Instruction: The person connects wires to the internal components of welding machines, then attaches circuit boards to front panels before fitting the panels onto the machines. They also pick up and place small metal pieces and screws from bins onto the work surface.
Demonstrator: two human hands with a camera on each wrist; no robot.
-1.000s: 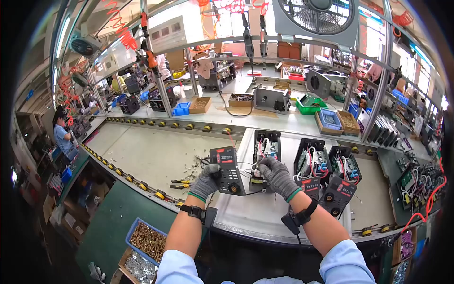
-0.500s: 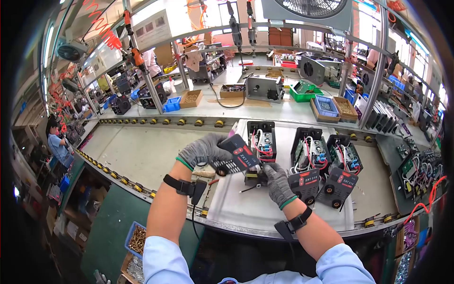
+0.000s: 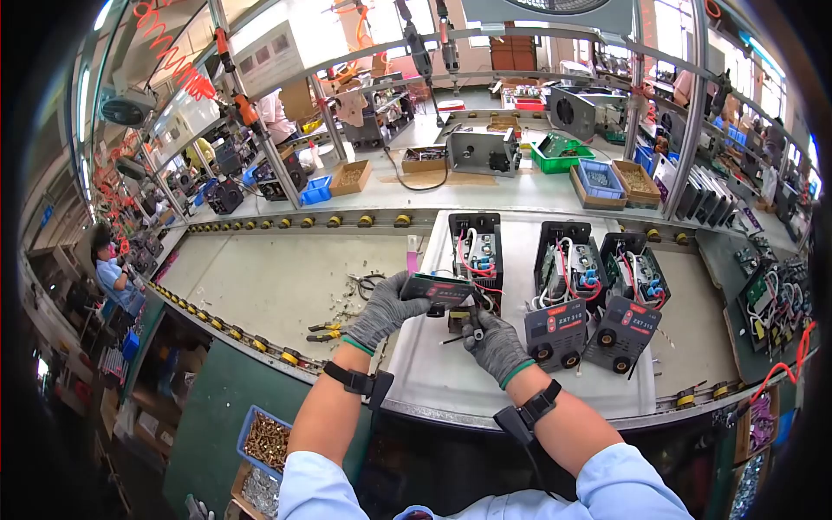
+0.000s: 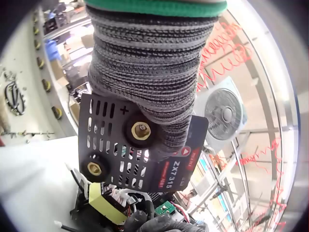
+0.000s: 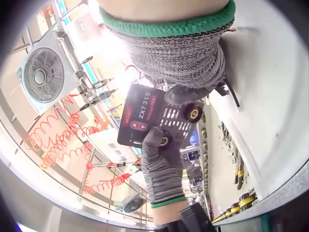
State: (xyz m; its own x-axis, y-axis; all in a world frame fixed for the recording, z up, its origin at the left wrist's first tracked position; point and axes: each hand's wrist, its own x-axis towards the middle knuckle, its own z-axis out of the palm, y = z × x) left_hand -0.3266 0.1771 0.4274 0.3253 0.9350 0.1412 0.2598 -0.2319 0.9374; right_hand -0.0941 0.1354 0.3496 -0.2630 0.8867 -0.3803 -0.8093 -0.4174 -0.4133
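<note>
Beside two open units (image 3: 568, 264), left hand (image 3: 381, 314) grips the front panel (image 3: 440, 289), hiding whether the right hand (image 3: 496, 345) below grasps anything.

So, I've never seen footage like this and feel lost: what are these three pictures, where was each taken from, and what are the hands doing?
No machine here: a person in grey gloves works at a factory bench. The wide picture comes from a camera on their head, the other two from cameras on each wrist. The left hand grips a dark front panel marked ZX7 315, with vents and two brass sockets. The right hand is at the wiring under it; whether it grips anything is unclear. On the white board lie three open units with coloured wires; pliers lie to the left.
</note>
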